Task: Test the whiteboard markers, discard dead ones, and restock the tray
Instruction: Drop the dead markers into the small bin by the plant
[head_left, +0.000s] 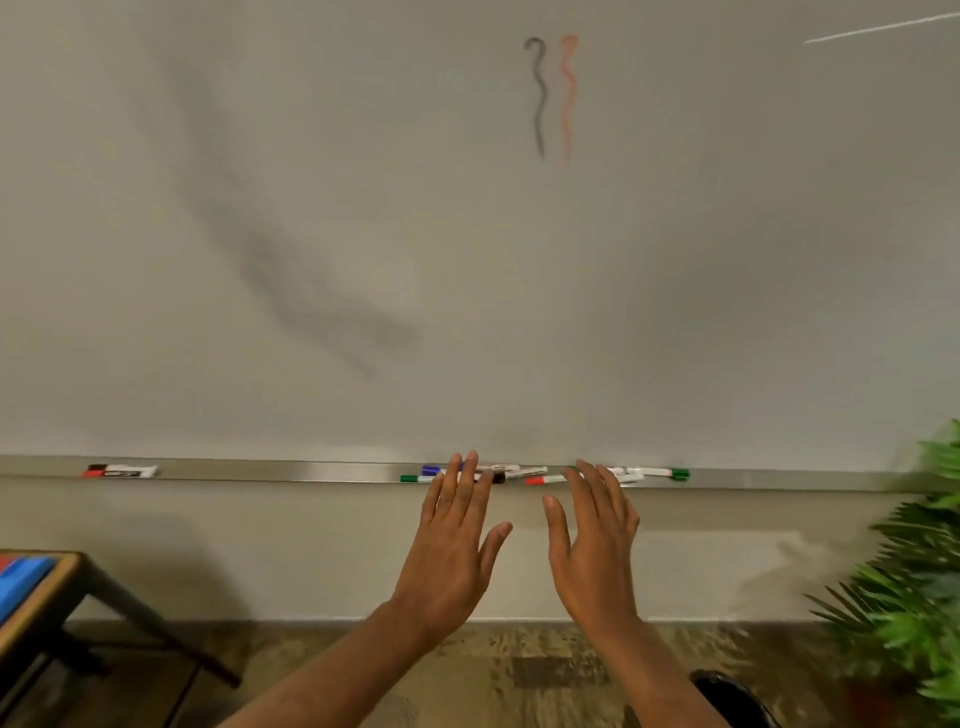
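Brushed-metal tray (311, 472), a long narrow ledge, runs under the fingertips of both hands. The left hand (452, 535) and right hand (592, 545) lie side by side, flat, fingers straight and slightly spread, gripping nothing; whether the tips touch the ledge I cannot tell. Around those tips, at 12 o'clock, sits a loose cluster of slim white plastic markers (519, 472) with blue, green and red caps, some crossed. Far along at 9 o'clock lie two more markers (119, 472), black- and red-capped. Above, the smooth matte whiteboard (311, 208) bears a wavy grey line (540, 93) beside a fainter wavy red line (569, 93). A feathery green plant (924, 571) stands at 4 o'clock, a wood-edged table (57, 582) at 8 o'clock, on a grained wood floor (519, 670).
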